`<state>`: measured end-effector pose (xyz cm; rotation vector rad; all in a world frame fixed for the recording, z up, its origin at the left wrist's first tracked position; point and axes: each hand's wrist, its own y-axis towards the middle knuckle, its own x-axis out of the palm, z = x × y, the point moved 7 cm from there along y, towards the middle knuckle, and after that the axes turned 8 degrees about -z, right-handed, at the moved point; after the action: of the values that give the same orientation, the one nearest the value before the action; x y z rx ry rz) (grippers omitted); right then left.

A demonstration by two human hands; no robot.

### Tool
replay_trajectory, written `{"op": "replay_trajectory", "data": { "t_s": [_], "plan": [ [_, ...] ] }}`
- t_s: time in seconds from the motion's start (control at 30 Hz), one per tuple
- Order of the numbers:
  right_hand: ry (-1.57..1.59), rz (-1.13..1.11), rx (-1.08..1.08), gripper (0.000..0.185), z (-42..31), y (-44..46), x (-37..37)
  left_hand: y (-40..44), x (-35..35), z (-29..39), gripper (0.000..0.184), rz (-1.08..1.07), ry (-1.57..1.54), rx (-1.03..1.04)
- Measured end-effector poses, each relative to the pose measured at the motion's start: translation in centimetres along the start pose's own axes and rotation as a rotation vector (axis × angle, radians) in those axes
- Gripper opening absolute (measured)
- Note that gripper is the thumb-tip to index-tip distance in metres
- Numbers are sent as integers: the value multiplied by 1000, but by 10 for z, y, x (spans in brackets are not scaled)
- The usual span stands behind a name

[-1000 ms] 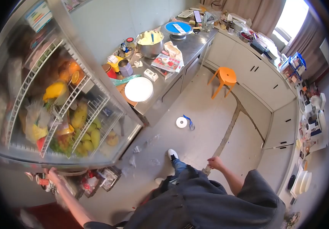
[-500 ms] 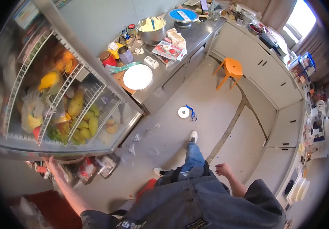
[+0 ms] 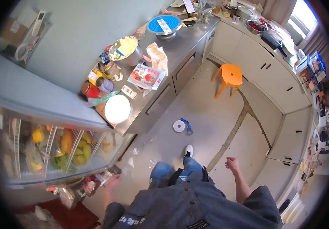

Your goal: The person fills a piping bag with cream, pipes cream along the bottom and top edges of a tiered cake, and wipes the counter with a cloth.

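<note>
My left hand (image 3: 113, 182) is at the lower left, off the fridge and beside the packaged goods (image 3: 90, 186) under it. Motion blurs its fingers, so their pose is unclear. The glass-fronted fridge (image 3: 57, 176) shows yellow and green fruit (image 3: 82, 152) behind white wire shelf edges. My right hand (image 3: 232, 164) hangs over the floor on the right, loosely curled, fingers a little apart, with nothing in it. Below me, a white shoe (image 3: 188, 150) is on the floor, near a white roll (image 3: 179, 126) with blue ribbon (image 3: 188, 126).
A steel counter (image 3: 141, 110) along the wall bears a white round board (image 3: 118, 108), a bowl of cream (image 3: 128, 51) and a blue-topped turntable (image 3: 164, 26). An orange stool (image 3: 230, 74) stands ahead. White cabinets (image 3: 264, 57) line the right. A brown mat (image 3: 69, 212) lies lower left.
My left hand has left the fridge's lower edge and moved right, towards my body. My view has shifted, with the fridge now lower. My right hand has moved slightly right and up.
</note>
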<state>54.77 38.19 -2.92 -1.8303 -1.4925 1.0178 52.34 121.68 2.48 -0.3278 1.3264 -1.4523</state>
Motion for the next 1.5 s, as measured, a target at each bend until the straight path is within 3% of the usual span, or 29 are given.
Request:
{"op": "replay_trajectory", "data": {
  "t_s": [0.03, 0.1, 0.17, 0.27, 0.43, 0.53, 0.6, 0.7, 0.83, 0.9, 0.97, 1.03, 1.1, 1.23, 1.33, 1.43, 1.5],
  "plan": [
    [16, 13, -8, 32, -6, 10, -9, 22, 34, -9, 38, -17, -79, 169],
    [10, 19, 3, 32, -16, 30, -10, -18, 85, 60, 39, -23, -43, 148],
    [-16, 6, 9, 31, -37, 44, 1, -24, 133, 91, 37, -204, -41, 107],
    [-91, -49, -13, 32, -65, 75, 37, 32, 189, 44, 35, -358, -101, 169],
    [-227, -198, -57, 32, -159, 109, 91, 78, 177, 102, 34, -281, 140, 229],
    [-279, -146, -120, 31, -208, 142, 99, 108, 136, 153, 34, -208, 26, 254],
    [-325, -73, -229, 31, -255, 177, 101, 94, 99, 226, 36, -125, -329, 79],
    [-320, -19, -358, 30, -354, 218, 111, 75, 47, 330, 33, 110, -448, 86],
    [-410, -56, -650, 27, -546, 254, 164, 75, 36, 362, 31, 247, -587, -49],
    [-295, -224, -751, 24, -628, 277, 204, 64, 55, 353, 32, 291, -625, -127],
    [-430, -332, -896, 21, -703, 308, 245, 49, 102, 336, 34, 232, -752, -325],
    [-487, -405, -975, 19, -737, 323, 285, 29, 152, 327, 36, 86, -710, -419],
    [-512, -431, -1072, 17, -775, 342, 317, 16, 185, 367, 35, -33, -357, -423],
    [-613, -570, -1031, 21, -811, 364, 379, -4, 229, 423, 35, -122, -176, -563],
    [-613, -602, -1061, 24, -822, 376, 422, -16, 232, 468, 34, -73, -326, -676],
    [-552, -619, -1069, 25, -845, 371, 454, -18, 219, 515, 35, 113, -752, -630],
    [-517, -580, -1085, 26, -867, 365, 474, -20, 232, 512, 35, 191, -918, -706]
  ]
}}
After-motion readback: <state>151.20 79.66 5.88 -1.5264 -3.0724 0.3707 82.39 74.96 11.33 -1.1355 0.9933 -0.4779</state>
